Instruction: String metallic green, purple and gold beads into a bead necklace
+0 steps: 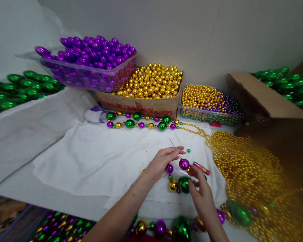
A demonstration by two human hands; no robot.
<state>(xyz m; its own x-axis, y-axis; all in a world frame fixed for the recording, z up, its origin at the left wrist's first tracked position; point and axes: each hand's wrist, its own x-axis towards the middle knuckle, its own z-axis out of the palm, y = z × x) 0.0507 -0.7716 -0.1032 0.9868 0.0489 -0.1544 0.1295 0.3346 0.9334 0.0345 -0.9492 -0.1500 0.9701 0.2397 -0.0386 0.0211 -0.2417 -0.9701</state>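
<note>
My left hand (164, 163) pinches a long thin needle (172, 142) that points up and away, its fingertips closed just above a shiny purple bead (184, 164). Below that bead, my right hand (201, 190) curls its fingers around the strand, close to a small gold bead and a large green bead (184, 184). The strand also carries another purple bead (169, 168) and a larger gold bead (173, 185). A loose small green bead (188, 150) lies on the white cloth (91, 161) beyond my fingers. A red lighter-like stick (201, 168) rests beside my right hand.
Behind the cloth stand a tub of purple beads (86, 67), a carton of gold beads (141, 102) and a tub of mixed small beads (209, 114). A beaded necklace (141, 125) lies before them. Gold bead strands (255, 174) heap at right. Green beads (22, 87) fill a left box.
</note>
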